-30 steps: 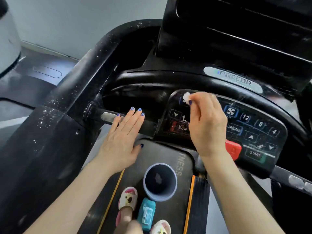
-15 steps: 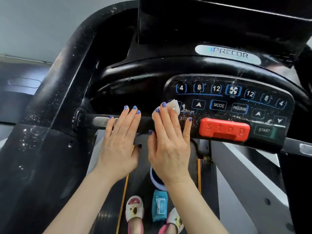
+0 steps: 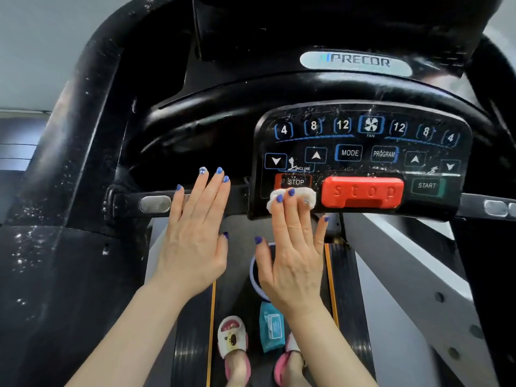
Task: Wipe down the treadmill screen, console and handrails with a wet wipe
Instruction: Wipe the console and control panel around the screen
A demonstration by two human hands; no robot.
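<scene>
The right hand (image 3: 293,255) lies flat, fingers straight, and presses a folded white wet wipe (image 3: 291,197) against the lower left part of the keypad panel (image 3: 363,152), just under the small STOP key (image 3: 295,181) and touching the left end of the big red stop bar (image 3: 362,191). This grip is not closed around the wipe; the fingertips only pin it to the panel. The left hand (image 3: 195,233) is also flat and holds nothing; its fingers rest on the left handrail bar (image 3: 125,203), just right of the metal pulse sensor (image 3: 155,203).

The relation that matters: the panel is long from left to right, and almost all of it lies to the right and farther up from the wipe. White specks show on the keys at the right side, near the START key (image 3: 426,185). I judge the coming stroke should go rightward along this long axis, and the right hand is the nearer one for it. The red bar stands out from the surface, so the wipe probably must go over or around it.

A blue pack of wipes (image 3: 272,328) lies on the treadmill belt (image 3: 192,344) between the feet.
</scene>
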